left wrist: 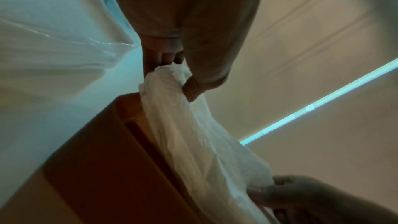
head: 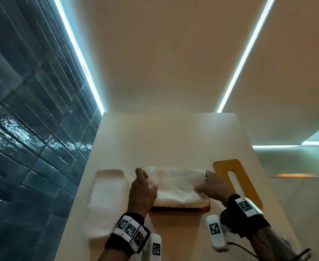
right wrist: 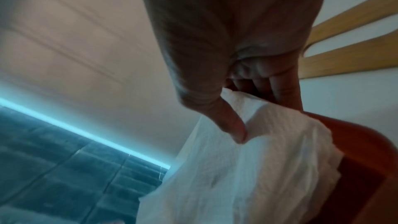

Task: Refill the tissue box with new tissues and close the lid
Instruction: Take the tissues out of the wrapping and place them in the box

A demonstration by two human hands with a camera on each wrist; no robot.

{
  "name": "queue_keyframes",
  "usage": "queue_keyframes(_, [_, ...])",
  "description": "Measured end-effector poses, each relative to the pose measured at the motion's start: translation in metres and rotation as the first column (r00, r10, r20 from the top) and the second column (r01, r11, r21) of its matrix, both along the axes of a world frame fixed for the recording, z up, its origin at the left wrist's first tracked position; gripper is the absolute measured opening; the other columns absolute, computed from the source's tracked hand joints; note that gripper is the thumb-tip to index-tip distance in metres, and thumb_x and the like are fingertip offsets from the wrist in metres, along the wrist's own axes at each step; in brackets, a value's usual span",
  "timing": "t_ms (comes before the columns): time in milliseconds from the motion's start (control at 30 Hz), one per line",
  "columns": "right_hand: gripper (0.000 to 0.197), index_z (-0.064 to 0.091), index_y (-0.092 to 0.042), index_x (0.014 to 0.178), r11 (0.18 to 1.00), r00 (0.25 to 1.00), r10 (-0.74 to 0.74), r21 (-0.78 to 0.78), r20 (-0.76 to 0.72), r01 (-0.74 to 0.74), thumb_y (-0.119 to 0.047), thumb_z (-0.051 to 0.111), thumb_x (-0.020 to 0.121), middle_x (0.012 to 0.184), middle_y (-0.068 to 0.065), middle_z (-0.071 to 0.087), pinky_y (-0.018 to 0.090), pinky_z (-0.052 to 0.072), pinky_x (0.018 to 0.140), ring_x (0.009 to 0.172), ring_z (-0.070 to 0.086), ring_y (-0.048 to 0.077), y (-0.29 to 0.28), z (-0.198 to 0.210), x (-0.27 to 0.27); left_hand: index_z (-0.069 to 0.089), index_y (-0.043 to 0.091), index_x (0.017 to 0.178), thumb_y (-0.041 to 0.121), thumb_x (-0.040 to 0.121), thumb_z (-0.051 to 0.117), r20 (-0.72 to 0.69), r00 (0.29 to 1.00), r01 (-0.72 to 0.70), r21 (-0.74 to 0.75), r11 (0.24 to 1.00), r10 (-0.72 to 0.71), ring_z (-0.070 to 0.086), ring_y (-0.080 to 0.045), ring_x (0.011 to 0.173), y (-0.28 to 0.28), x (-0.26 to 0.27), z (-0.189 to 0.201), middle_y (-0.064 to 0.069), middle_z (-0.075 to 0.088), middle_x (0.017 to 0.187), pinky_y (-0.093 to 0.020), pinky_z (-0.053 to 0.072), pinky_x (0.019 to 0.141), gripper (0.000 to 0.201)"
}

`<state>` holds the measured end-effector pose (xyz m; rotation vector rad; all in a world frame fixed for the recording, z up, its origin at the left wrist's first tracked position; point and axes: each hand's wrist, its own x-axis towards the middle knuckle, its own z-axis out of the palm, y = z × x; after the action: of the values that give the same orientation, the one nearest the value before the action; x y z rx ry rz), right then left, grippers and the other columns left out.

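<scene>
A white stack of tissues [head: 177, 185] lies on top of the orange-brown tissue box [head: 179, 208] at the middle of the table. My left hand [head: 147, 180] pinches the stack's left end between thumb and fingers [left wrist: 163, 57]. My right hand [head: 203, 182] pinches the right end, thumb on top [right wrist: 237, 132]. The tissues [left wrist: 193, 134] [right wrist: 247, 168] bulge above the box rim [left wrist: 103, 159] [right wrist: 366, 156]. The yellow wooden lid [head: 235, 178] [right wrist: 344, 40], with a long slot, lies flat on the table to the right of the box.
A plastic-wrapped pack of tissues [head: 106, 200] [left wrist: 53, 40] lies left of the box. The pale table [head: 170, 140] stands against a dark tiled wall [head: 23, 129] on the left. Its right edge drops off just past the lid.
</scene>
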<state>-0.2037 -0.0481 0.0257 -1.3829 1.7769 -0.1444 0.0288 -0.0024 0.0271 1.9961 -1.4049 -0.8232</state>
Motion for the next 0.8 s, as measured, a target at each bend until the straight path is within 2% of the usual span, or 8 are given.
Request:
queue_keyframes(67, [0.035, 0.050, -0.009, 0.102, 0.999, 0.994, 0.035, -0.022, -0.107, -0.037, -0.018, 0.068, 0.074, 0.099, 0.006, 0.059, 0.020, 0.035, 0.050, 0.079, 0.054, 0.016, 0.000, 0.000, 0.006, 0.035, 0.018, 0.091, 0.015, 0.081, 0.067, 0.140, 0.988, 0.068, 0.009, 0.998, -0.069, 0.058, -0.025, 0.069, -0.001, -0.006, -0.003, -0.004, 0.061, 0.082, -0.030, 0.043, 0.058, 0.034])
queue_keyframes(100, [0.032, 0.048, -0.010, 0.101, 0.998, 0.988, 0.046, -0.025, -0.146, -0.050, -0.017, 0.066, 0.075, 0.101, 0.008, 0.059, 0.019, 0.034, 0.049, 0.078, 0.053, 0.015, 0.000, -0.001, 0.009, 0.036, 0.018, 0.092, 0.015, 0.082, 0.065, 0.205, 0.973, 0.104, 0.031, 0.994, -0.109, 0.061, -0.026, 0.071, -0.002, -0.009, -0.005, -0.005, 0.063, 0.085, -0.031, 0.044, 0.058, 0.030])
queue_keyframes(233, [0.034, 0.050, -0.004, 0.113, 0.992, 0.958, 0.128, 0.016, -0.255, -0.128, -0.010, 0.057, 0.080, 0.115, 0.017, 0.060, 0.029, 0.050, 0.069, 0.095, 0.061, 0.028, -0.002, 0.002, 0.020, 0.040, 0.018, 0.113, 0.005, 0.081, 0.054, 0.319, 0.911, 0.213, 0.180, 0.960, -0.262, 0.067, -0.030, 0.082, -0.001, -0.019, -0.011, -0.012, 0.066, 0.097, -0.036, 0.053, 0.066, 0.037])
queue_keyframes(333, [0.039, 0.051, -0.002, 0.122, 0.982, 0.938, 0.187, 0.066, -0.291, -0.175, -0.003, 0.052, 0.082, 0.124, 0.017, 0.057, 0.029, 0.051, 0.084, 0.106, 0.062, 0.029, -0.001, -0.001, 0.029, 0.037, 0.017, 0.123, -0.003, 0.080, 0.049, 0.334, 0.891, 0.228, 0.258, 0.939, -0.308, 0.068, -0.031, 0.085, 0.001, -0.026, -0.016, -0.014, 0.066, 0.101, -0.037, 0.054, 0.070, 0.049])
queue_keyframes(533, [0.039, 0.048, 0.005, 0.128, 0.955, 0.886, 0.296, 0.089, -0.356, -0.283, 0.002, 0.053, 0.089, 0.135, 0.018, 0.051, 0.035, 0.052, 0.095, 0.116, 0.060, 0.032, 0.002, -0.007, 0.043, 0.030, 0.008, 0.129, -0.007, 0.081, 0.055, 0.417, 0.801, 0.265, 0.398, 0.878, -0.430, 0.068, -0.034, 0.093, 0.000, -0.039, -0.024, -0.017, 0.062, 0.113, -0.040, 0.055, 0.075, 0.056])
queue_keyframes(633, [0.046, 0.041, 0.007, 0.130, 0.955, 0.894, 0.294, 0.077, -0.339, -0.285, 0.003, 0.054, 0.086, 0.130, 0.017, 0.055, 0.037, 0.054, 0.092, 0.109, 0.063, 0.031, 0.004, -0.014, 0.045, 0.033, 0.008, 0.126, -0.005, 0.080, 0.060, 0.453, 0.770, 0.264, 0.417, 0.870, -0.450, 0.067, -0.032, 0.097, 0.000, -0.043, -0.022, -0.016, 0.055, 0.121, -0.039, 0.056, 0.076, 0.054])
queue_keyframes(700, [0.054, 0.035, 0.008, 0.133, 0.963, 0.901, 0.266, 0.043, -0.343, -0.268, 0.002, 0.055, 0.083, 0.127, 0.017, 0.056, 0.037, 0.056, 0.089, 0.105, 0.063, 0.029, 0.005, -0.015, 0.045, 0.036, 0.009, 0.125, -0.003, 0.077, 0.063, 0.518, 0.733, 0.258, 0.386, 0.886, -0.440, 0.061, -0.029, 0.105, 0.000, -0.045, -0.018, -0.015, 0.046, 0.127, -0.036, 0.056, 0.074, 0.056])
queue_keyframes(800, [0.067, 0.026, 0.007, 0.140, 0.944, 0.859, 0.263, -0.067, -0.439, -0.323, -0.002, 0.058, 0.082, 0.130, 0.020, 0.049, 0.036, 0.054, 0.090, 0.113, 0.053, 0.031, 0.013, -0.009, 0.047, 0.040, 0.006, 0.122, 0.001, 0.072, 0.066, 0.625, 0.640, 0.286, 0.347, 0.893, -0.447, 0.047, -0.029, 0.115, -0.002, -0.047, -0.005, -0.017, 0.041, 0.130, -0.033, 0.054, 0.074, 0.056])
